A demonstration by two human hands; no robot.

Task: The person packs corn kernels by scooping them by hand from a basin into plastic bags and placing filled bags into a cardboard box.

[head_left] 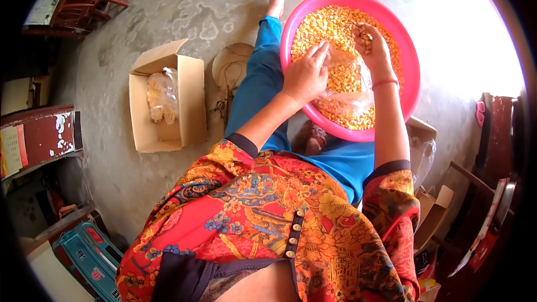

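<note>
A pink basin full of yellow-orange corn kernels rests over my legs. My left hand is over the basin's left side, its fingers pinched on the edge of a clear plastic bag. The bag lies on the corn, and kernels show through it; how many are inside I cannot tell. On the right side of the basin, my right hand, with a red band at the wrist, has its fingers curled around some corn kernels just above the heap.
An open cardboard box with a filled clear bag inside stands on the concrete floor at left. A round disc with a cord lies beside my leg. More boxes are at right, and wooden chairs at upper left.
</note>
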